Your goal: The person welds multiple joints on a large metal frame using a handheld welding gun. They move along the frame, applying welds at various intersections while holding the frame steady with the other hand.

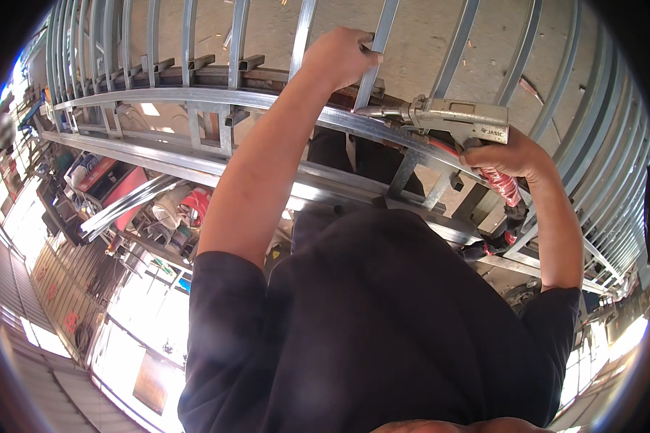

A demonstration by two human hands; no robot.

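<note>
My right hand (pixel 514 153) is wrapped round the grip of a silver-grey welding gun (pixel 461 114). Its narrow nozzle points left, with the tip at the foot of an upright square metal bar (pixel 367 88), where that bar meets a long shiny metal rail (pixel 170 94). Higher up the same bar, my left hand (pixel 336 60) is closed, its fingertips pressed on the bar; some of its fingers are hidden. A cable in red wrapping (pixel 501 186) runs down from the gun's grip.
Many parallel metal bars (pixel 455 47) rise from the rail on both sides. A second rail (pixel 152 162) runs nearer my body, joined by short crosspieces. Short tube ends (pixel 251 63) jut out behind. Tools, a red case (pixel 113 180) and loose metal lengths (pixel 133 207) lie to the left.
</note>
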